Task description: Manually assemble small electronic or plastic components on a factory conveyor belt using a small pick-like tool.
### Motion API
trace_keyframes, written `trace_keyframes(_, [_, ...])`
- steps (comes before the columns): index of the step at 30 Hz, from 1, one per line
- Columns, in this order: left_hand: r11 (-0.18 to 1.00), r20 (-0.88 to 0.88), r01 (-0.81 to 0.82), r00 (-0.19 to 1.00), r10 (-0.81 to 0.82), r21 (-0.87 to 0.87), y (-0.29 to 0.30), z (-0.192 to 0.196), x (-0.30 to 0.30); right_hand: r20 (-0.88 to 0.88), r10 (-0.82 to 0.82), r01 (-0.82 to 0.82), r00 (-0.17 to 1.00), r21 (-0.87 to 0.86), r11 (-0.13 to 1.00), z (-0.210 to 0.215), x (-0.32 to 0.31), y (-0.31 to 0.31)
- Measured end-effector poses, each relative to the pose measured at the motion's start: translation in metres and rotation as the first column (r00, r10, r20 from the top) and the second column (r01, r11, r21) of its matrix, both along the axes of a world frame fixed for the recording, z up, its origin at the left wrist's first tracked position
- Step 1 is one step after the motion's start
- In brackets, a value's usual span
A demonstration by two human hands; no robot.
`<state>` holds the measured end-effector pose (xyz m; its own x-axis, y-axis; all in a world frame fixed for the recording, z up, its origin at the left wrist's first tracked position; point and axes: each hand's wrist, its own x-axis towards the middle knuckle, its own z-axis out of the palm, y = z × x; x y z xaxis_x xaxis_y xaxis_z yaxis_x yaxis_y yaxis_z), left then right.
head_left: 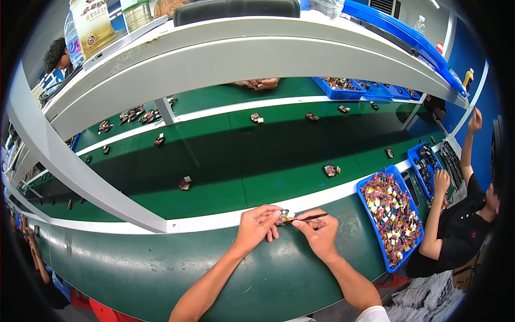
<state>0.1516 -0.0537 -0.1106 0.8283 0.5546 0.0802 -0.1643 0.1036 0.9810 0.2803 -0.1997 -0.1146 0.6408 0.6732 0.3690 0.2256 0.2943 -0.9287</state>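
Pinched in the fingers of my left hand [257,227] is a small electronic part [285,216], dark with a pale piece and a bit of yellow. My right hand [320,234] grips slim black tweezers [312,217] between thumb and fingers. Their tip touches or nearly touches the part; the exact contact is too small to tell. Both hands are over the front edge of the green workbench [214,268], close to the white rail of the conveyor.
Small parts, including one dark piece [184,183], lie scattered on the green conveyor belt [214,201]. At right stand a blue tray [362,206] heaped with parts and another blue tray [412,155]. A co-worker [456,231] sits beside them. A white shelf [241,53] spans overhead.
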Motion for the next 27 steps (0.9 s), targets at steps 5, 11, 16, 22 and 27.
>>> trace_keyframes(5, [1.000, 0.022, 0.008, 1.000, -0.008, -0.011, 0.0010, -0.0017, -0.0008, 0.019, -0.020, 0.020, 1.000, 0.001, 1.000, -0.0041, -0.0016, 0.0012])
trace_keyframes(11, [1.000, 0.012, 0.008, 1.000, -0.008, -0.011, 0.0002, -0.0018, -0.0004, 0.008, -0.024, 0.024, 1.000, -0.006, 1.000, -0.0050, -0.0019, 0.0026])
trace_keyframes(16, [1.000, 0.004, -0.010, 1.000, 0.011, -0.004, -0.0016, -0.0008, -0.0013, 0.013, -0.019, 0.019, 1.000, -0.016, 1.000, -0.0012, -0.0035, 0.0010])
trace_keyframes(22, [1.000, 0.005, -0.010, 1.000, 0.010, -0.013, -0.0017, -0.0030, -0.0014, -0.015, -0.041, 0.041, 0.999, 0.001, 0.999, -0.0015, -0.0044, 0.0038])
trace_keyframes(27, [1.000, 0.010, -0.018, 1.000, 0.018, -0.016, 0.0005, -0.0043, -0.0011, 0.033, -0.063, 0.063, 0.997, 0.007, 0.998, 0.0032, -0.0036, 0.0019])
